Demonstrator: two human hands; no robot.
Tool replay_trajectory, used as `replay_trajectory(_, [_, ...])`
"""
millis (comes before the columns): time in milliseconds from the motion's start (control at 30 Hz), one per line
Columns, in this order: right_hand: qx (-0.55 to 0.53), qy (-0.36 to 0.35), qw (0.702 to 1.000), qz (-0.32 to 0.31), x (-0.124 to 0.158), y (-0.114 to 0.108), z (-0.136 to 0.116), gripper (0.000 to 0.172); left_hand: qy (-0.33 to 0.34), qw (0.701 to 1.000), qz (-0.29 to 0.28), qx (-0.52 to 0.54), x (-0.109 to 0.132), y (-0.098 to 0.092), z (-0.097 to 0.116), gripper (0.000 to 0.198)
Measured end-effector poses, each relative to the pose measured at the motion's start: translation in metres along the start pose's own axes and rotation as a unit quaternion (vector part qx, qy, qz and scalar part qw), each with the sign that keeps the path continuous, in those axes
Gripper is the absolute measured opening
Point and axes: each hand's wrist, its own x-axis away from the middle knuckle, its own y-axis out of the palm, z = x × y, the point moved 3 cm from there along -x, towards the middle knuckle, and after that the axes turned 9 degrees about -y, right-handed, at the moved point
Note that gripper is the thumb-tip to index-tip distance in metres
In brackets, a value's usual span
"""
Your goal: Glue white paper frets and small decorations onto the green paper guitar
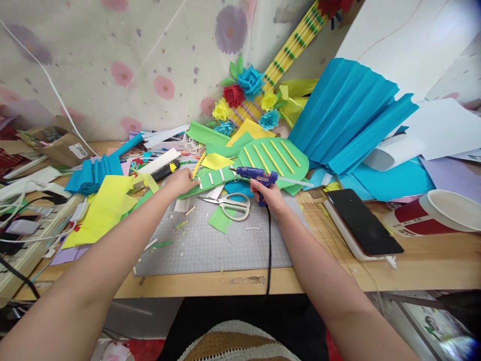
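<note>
My right hand (269, 194) is wrapped round the handle of a blue hot glue gun (257, 175). A clear glue stick sticks out of its back, and its nozzle points left over the neck of a green paper guitar (242, 156). Yellow strips lie across the guitar's body, and short white strips cross its neck. My left hand (179, 183) is closed at the far left end of the neck, its fingertips pinching there beside a white strip. Below the glue gun, scissors (235, 204) with pale handles lie on a grey cutting mat (225, 250).
A yellow paper guitar (280, 70) with paper flowers leans on the wall. Blue crepe paper (338, 110) stands at right, near a phone (363, 220) and a paper cup (432, 213). Left are a utility knife (166, 170), yellow paper (103, 208) and a power strip (37, 240). The gun's black cord (269, 250) hangs over the table edge.
</note>
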Motion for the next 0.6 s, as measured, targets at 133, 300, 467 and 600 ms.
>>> replay_trajectory(133, [-0.001, -0.003, 1.0, 0.0, -0.001, 0.0, 0.002, 0.042, -0.015, 1.0, -0.007, -0.009, 0.003, 0.0, -0.001, 0.038])
replay_trajectory(300, [0.003, -0.01, 1.0, -0.005, 0.0, 0.001, 0.0, 0.041, -0.035, 0.999, 0.021, 0.021, 0.006, -0.005, -0.005, 0.039])
replay_trajectory(467, [0.01, -0.008, 1.0, -0.007, 0.0, 0.001, 0.0, 0.042, -0.027, 0.996, 0.038, 0.074, 0.005, -0.018, -0.027, 0.026])
replay_trajectory(600, [0.027, -0.005, 1.0, -0.002, -0.001, 0.001, 0.003, 0.042, -0.006, 0.995, -0.003, 0.099, 0.008, -0.022, -0.056, 0.02])
